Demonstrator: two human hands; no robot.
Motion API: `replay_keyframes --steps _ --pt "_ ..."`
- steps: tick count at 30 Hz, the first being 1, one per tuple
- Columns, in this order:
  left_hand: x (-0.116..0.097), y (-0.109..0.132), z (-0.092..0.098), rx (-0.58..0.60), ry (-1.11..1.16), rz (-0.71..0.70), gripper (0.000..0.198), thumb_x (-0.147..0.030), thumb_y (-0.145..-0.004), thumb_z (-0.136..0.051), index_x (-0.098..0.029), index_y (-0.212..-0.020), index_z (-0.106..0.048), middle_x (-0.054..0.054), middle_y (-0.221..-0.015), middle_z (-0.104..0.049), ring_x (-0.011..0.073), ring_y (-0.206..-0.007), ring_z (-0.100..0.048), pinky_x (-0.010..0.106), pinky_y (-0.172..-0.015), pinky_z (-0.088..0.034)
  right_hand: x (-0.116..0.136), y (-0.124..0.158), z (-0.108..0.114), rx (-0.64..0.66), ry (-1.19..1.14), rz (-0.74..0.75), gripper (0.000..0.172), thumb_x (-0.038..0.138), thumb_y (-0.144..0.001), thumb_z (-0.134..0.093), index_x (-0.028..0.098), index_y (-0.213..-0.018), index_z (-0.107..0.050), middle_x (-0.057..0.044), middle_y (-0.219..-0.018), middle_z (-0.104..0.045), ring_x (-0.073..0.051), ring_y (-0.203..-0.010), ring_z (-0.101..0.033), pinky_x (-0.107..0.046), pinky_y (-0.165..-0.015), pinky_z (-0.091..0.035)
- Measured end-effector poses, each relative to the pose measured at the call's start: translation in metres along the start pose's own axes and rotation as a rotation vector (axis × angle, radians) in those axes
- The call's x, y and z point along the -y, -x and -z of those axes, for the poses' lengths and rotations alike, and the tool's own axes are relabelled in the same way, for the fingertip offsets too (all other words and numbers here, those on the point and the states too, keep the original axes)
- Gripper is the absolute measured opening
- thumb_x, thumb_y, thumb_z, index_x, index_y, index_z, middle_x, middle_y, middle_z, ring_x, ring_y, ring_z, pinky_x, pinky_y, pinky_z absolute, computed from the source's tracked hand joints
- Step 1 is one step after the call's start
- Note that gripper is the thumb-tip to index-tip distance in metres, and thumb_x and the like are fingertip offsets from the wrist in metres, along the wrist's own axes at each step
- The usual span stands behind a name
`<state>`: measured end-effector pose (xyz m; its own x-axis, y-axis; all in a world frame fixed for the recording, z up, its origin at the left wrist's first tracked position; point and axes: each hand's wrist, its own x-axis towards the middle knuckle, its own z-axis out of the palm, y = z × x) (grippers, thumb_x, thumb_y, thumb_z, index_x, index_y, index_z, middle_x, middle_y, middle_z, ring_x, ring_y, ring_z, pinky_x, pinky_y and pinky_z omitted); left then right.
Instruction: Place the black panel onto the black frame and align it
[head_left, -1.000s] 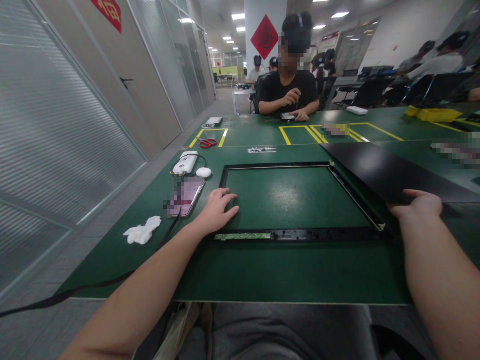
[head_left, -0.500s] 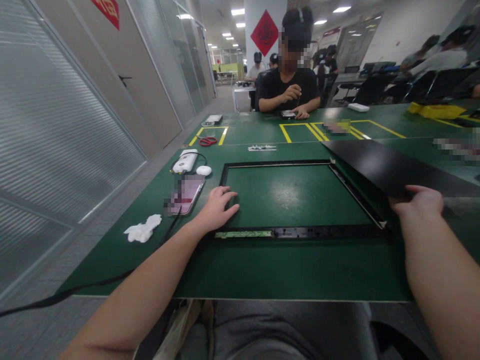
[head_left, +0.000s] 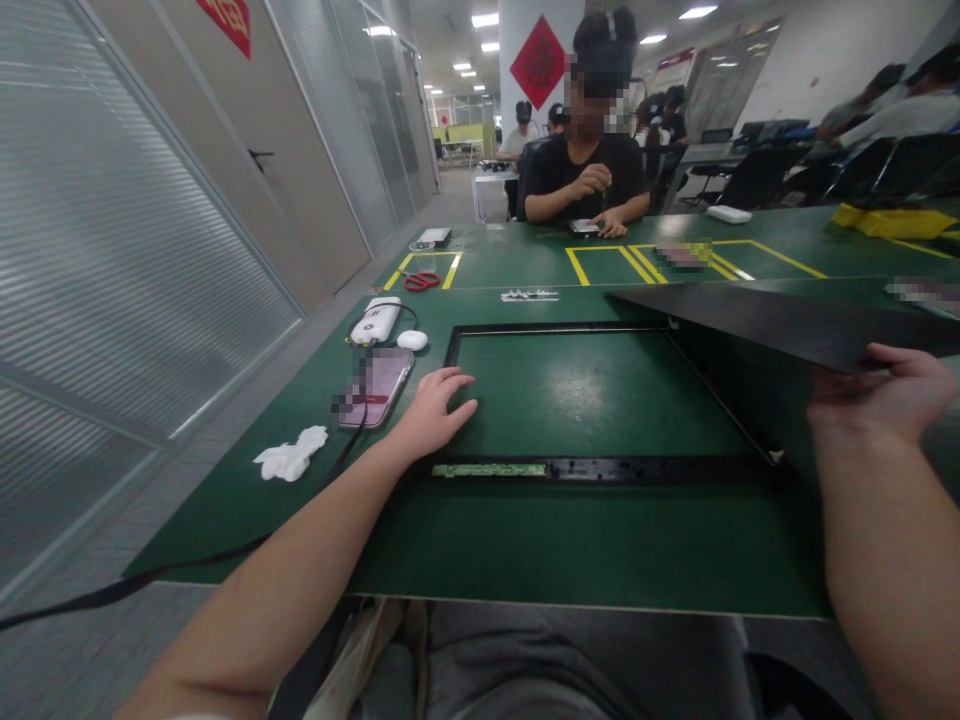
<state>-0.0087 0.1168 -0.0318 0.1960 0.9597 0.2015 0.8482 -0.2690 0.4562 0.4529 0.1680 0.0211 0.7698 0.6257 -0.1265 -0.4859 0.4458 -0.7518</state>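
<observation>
A thin black rectangular frame (head_left: 600, 468) lies flat on the green table (head_left: 570, 560), with a green circuit strip (head_left: 489, 469) along its near edge. My left hand (head_left: 433, 412) rests open on the frame's near left corner, fingers spread flat. My right hand (head_left: 885, 392) grips the near edge of a large black panel (head_left: 772, 320), thumb on top, holding it lifted and tilted above the frame's right side.
Left of the frame lie a phone (head_left: 375, 388), a white power bank (head_left: 375, 322) with a cable, a small white oval object (head_left: 412, 340) and a crumpled white cloth (head_left: 291, 458). Red scissors (head_left: 420, 281) lie farther back. A person in black (head_left: 589, 175) sits across the table.
My right hand has lifted the black panel higher and drawn it to the right, away from the frame. My left hand has stayed on the frame's corner.
</observation>
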Motion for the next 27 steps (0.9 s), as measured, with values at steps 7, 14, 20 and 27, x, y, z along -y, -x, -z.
replay_keyframes --steps 7,14,20,27 --pt "0.005 -0.005 -0.002 -0.178 0.373 0.084 0.048 -0.043 -0.087 -0.059 -0.017 -0.128 -0.061 0.015 -0.14 -0.057 0.0301 -0.135 -0.05 0.047 -0.119 -0.031 -0.002 -0.004 0.0 0.197 -0.095 0.029 0.009 0.015 -0.06 -0.045 0.022 -0.066 -0.047 -0.004 -0.084 -0.06 -0.015 -0.076 -0.063 -0.027 -0.056 -0.054" --pt "-0.016 -0.007 0.014 -0.135 1.404 0.438 0.06 -0.057 -0.094 -0.048 -0.014 -0.136 -0.051 0.021 -0.128 -0.067 0.0295 -0.121 -0.064 0.043 -0.107 -0.047 -0.005 0.0 0.008 0.46 0.038 -0.056 0.022 0.024 -0.061 -0.047 0.021 -0.075 -0.064 -0.009 -0.097 -0.071 -0.027 -0.1 -0.067 -0.045 -0.077 -0.057" --pt "-0.026 -0.003 0.033 -0.11 1.535 0.428 0.046 -0.043 -0.089 -0.058 -0.013 -0.123 -0.066 0.011 -0.101 -0.076 0.0248 -0.093 -0.073 0.031 -0.075 -0.058 -0.005 0.015 0.009 0.559 0.385 -0.069 0.039 0.03 -0.069 -0.05 0.021 -0.097 -0.075 -0.012 -0.099 -0.074 -0.036 -0.107 -0.067 -0.058 -0.086 -0.053" --pt "-0.021 -0.007 0.025 -0.323 1.541 0.581 0.017 -0.015 -0.077 -0.072 -0.015 -0.093 -0.072 0.002 -0.083 -0.076 0.0125 -0.067 -0.068 0.019 -0.059 -0.054 -0.011 0.021 0.002 0.558 0.652 -0.352 0.029 0.02 -0.068 -0.055 0.023 -0.091 -0.072 -0.01 -0.093 -0.076 -0.032 -0.089 -0.072 -0.05 -0.079 -0.057"
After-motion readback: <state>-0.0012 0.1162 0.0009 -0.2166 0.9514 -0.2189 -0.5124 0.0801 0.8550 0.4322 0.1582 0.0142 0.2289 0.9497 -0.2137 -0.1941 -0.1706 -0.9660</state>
